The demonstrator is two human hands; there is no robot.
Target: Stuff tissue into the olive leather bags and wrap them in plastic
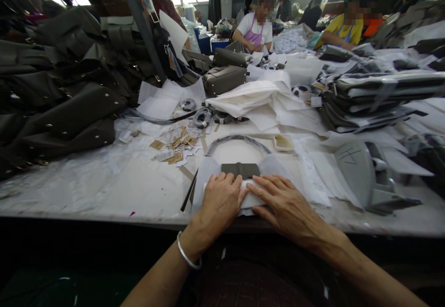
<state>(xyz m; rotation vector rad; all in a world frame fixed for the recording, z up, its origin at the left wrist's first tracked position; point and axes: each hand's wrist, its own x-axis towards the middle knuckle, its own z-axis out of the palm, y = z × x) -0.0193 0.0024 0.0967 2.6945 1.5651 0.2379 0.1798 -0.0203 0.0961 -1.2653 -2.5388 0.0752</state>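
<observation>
A dark olive leather piece [239, 170] with a centre seam lies on white tissue paper [200, 189] near the table's front edge. Folded white paper [253, 199] covers its near part. My left hand [222, 196] is closed over this fold, fingers bent at the leather's near edge; the fingertips are partly hidden. On the fold's right side rests my right hand [281, 200], open, with its fingers stretched out and the thumb apart. Beyond the leather arches a wrapped strap or handle [238, 138]. What lies under the paper is hidden.
Tags with strings [179, 146] and coiled straps [201, 118] lie to the left, behind them white paper sheets [250, 95]. Dark bags [69, 112] are heaped at far left. A tape dispenser [365, 177] and small tray [283, 142] stand right. Co-workers [255, 31] sit across.
</observation>
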